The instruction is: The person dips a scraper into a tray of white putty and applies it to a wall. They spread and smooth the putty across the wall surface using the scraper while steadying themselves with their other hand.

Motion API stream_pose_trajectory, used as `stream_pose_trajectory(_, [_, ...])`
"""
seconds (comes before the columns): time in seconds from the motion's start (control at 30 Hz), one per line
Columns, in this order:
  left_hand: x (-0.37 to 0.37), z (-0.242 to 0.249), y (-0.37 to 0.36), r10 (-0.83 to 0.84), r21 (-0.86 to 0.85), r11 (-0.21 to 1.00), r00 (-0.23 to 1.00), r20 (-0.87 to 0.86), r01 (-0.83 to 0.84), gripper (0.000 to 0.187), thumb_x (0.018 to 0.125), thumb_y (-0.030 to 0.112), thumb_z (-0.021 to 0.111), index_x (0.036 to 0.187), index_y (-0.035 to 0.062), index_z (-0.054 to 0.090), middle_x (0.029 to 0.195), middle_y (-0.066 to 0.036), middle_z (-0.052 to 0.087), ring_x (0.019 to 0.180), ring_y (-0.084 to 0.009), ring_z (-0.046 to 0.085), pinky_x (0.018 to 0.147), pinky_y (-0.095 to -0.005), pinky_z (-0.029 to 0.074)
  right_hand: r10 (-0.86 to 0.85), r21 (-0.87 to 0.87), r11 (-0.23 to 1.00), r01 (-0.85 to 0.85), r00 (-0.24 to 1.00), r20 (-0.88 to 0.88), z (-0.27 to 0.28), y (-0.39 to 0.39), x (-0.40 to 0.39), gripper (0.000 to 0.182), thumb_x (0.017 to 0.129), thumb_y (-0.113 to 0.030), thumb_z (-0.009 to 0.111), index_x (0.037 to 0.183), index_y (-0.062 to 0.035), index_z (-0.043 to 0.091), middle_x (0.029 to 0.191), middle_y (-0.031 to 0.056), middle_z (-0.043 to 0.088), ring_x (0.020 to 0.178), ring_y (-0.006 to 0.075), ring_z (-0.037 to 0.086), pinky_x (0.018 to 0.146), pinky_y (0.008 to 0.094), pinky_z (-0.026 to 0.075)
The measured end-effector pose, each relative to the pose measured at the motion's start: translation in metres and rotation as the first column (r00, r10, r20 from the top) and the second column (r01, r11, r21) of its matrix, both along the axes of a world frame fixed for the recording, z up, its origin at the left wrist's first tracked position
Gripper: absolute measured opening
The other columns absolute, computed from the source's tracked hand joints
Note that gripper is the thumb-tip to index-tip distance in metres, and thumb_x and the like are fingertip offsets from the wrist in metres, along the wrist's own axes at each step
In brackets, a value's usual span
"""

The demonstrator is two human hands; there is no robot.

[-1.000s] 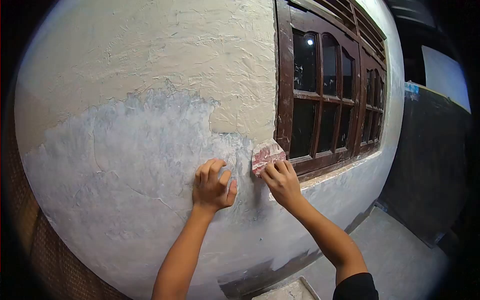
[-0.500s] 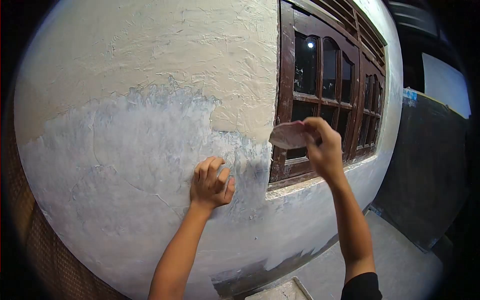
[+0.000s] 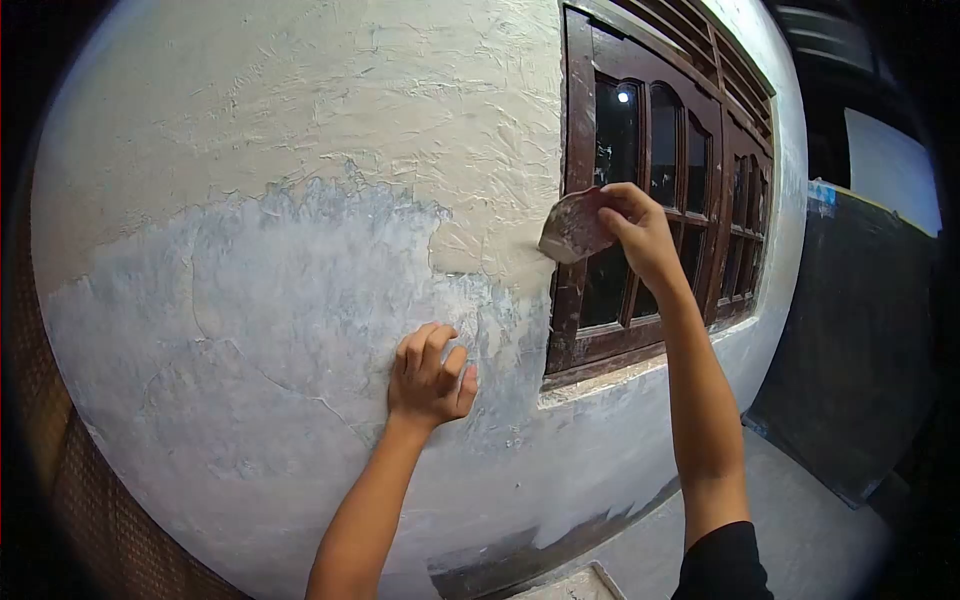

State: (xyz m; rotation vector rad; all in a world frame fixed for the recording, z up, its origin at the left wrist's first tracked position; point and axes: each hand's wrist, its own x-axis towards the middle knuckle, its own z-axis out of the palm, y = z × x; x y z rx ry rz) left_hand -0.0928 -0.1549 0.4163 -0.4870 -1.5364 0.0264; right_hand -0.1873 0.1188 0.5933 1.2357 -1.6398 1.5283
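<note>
My right hand [image 3: 640,232] pinches a thin, flat scraper [image 3: 578,228] between thumb and fingers. Whitish smears cover the scraper's face, and its lower left edge meets or nearly meets the wall beside the window frame. Lower and to the left, my left hand [image 3: 432,375] rests against the wall [image 3: 280,320], fingers loosely bent and thumb apart, with nothing visible in it. Rough cream coating [image 3: 400,110] covers the upper wall. The part around my left hand is smoother and grey-white, with a ragged boundary between the two.
A dark brown wooden window [image 3: 640,200] with several panes is set into the wall at right. Beyond it stands a large dark panel [image 3: 850,340]. Woven matting [image 3: 110,490] lies at lower left, and a pale tray-like object [image 3: 580,585] shows at the bottom.
My right hand has moved up with the scraper, which is now tilted more steeply. My left hand stays at about the same spot on the wall.
</note>
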Motion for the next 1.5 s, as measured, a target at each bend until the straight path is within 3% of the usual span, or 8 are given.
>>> stream_pose_trajectory(0.17, [0.001, 0.001, 0.000, 0.001, 0.000, 1.000, 1.000, 0.002, -0.001, 0.038, 0.075, 0.022, 0.059, 0.108, 0.0140, 0.043, 0.113, -0.009, 0.052, 0.112, -0.0316, 0.047, 0.093, -0.0439, 0.037, 0.039, 0.072, 0.997, -0.039, 0.999, 0.002, -0.005, -0.004, 0.001, 0.022, 0.087, 0.003, 0.059, 0.109, 0.0012, 0.060, 0.095, 0.0028, 0.064, 0.089, 0.0090, 0.058, 0.080, 0.0238, 0.047])
stream_pose_trajectory(0.23, [0.000, 0.000, 0.000, -0.008, 0.003, 1.000, 1.000, 0.000, 0.008, 0.038, 0.075, 0.023, 0.059, 0.108, 0.0138, 0.043, 0.113, -0.009, 0.052, 0.112, -0.0316, 0.047, 0.093, -0.0439, 0.037, -0.110, 0.075, 0.991, 0.111, 0.994, -0.014, -0.004, -0.004, -0.008, 0.023, 0.087, 0.003, 0.060, 0.109, 0.0008, 0.060, 0.095, 0.0027, 0.064, 0.089, 0.0092, 0.059, 0.080, 0.0239, 0.047])
stream_pose_trajectory(0.4, [-0.001, 0.000, -0.001, -0.007, 0.000, 1.000, 1.000, -0.011, 0.007, 0.036, 0.076, 0.023, 0.058, 0.107, 0.0137, 0.044, 0.113, -0.009, 0.052, 0.112, -0.0316, 0.047, 0.093, -0.0437, 0.037, 0.090, 0.029, 0.995, -0.092, 0.993, 0.077, 0.000, 0.002, -0.010, 0.024, 0.088, 0.002, 0.059, 0.112, 0.0015, 0.060, 0.095, 0.0032, 0.065, 0.089, 0.0093, 0.060, 0.080, 0.0236, 0.047])
stream_pose_trajectory(0.8, [-0.001, -0.001, 0.000, -0.006, 0.003, 1.000, 1.000, -0.005, 0.006, 0.037, 0.075, 0.023, 0.058, 0.108, 0.0145, 0.043, 0.113, -0.009, 0.052, 0.112, -0.0304, 0.047, 0.093, -0.0430, 0.037, -0.026, 0.027, 0.999, 0.023, 0.996, 0.084, 0.003, -0.007, -0.011, 0.022, 0.088, 0.001, 0.061, 0.110, 0.0021, 0.062, 0.097, 0.0022, 0.065, 0.088, 0.0087, 0.059, 0.079, 0.0226, 0.047])
stream_pose_trajectory(0.93, [-0.001, 0.000, 0.000, -0.012, 0.000, 1.000, 1.000, -0.014, 0.012, 0.037, 0.075, 0.023, 0.059, 0.108, 0.0146, 0.043, 0.113, -0.009, 0.052, 0.112, -0.0311, 0.047, 0.093, -0.0433, 0.037, 0.121, 0.000, 0.993, -0.121, 0.991, 0.059, 0.002, -0.003, -0.010, 0.022, 0.088, 0.001, 0.061, 0.110, 0.0031, 0.062, 0.095, 0.0023, 0.065, 0.086, 0.0084, 0.059, 0.077, 0.0223, 0.047])
stream_pose_trajectory(1.23, [0.000, 0.000, 0.000, 0.006, -0.004, 1.000, 1.000, 0.000, -0.006, 0.036, 0.077, 0.024, 0.058, 0.108, 0.0137, 0.043, 0.113, -0.010, 0.052, 0.111, -0.0316, 0.047, 0.093, -0.0431, 0.036, 0.137, -0.051, 0.990, -0.134, 0.988, 0.073, -0.002, -0.001, -0.011, 0.023, 0.088, 0.000, 0.062, 0.110, 0.0029, 0.062, 0.094, 0.0028, 0.065, 0.085, 0.0090, 0.060, 0.077, 0.0227, 0.047])
stream_pose_trajectory(1.3, [0.000, -0.001, 0.000, 0.018, -0.003, 1.000, 1.000, 0.005, -0.018, 0.036, 0.078, 0.024, 0.057, 0.108, 0.0144, 0.042, 0.113, -0.009, 0.051, 0.112, -0.0301, 0.047, 0.092, -0.0431, 0.038, 0.007, 0.000, 1.000, -0.007, 0.995, 0.102, -0.004, -0.003, -0.010, 0.022, 0.088, 0.000, 0.062, 0.110, 0.0018, 0.062, 0.094, 0.0024, 0.065, 0.085, 0.0089, 0.059, 0.076, 0.0231, 0.047])
stream_pose_trajectory(1.5, [0.002, 0.001, 0.000, 0.020, -0.004, 1.000, 1.000, 0.009, -0.020, 0.036, 0.078, 0.024, 0.057, 0.109, 0.0151, 0.041, 0.113, -0.009, 0.050, 0.112, -0.0288, 0.046, 0.092, -0.0428, 0.039, 0.132, -0.036, 0.991, -0.130, 0.988, 0.085, -0.009, 0.004, -0.018, 0.022, 0.088, 0.000, 0.062, 0.110, 0.0011, 0.062, 0.095, 0.0019, 0.065, 0.086, 0.0088, 0.060, 0.077, 0.0230, 0.046])
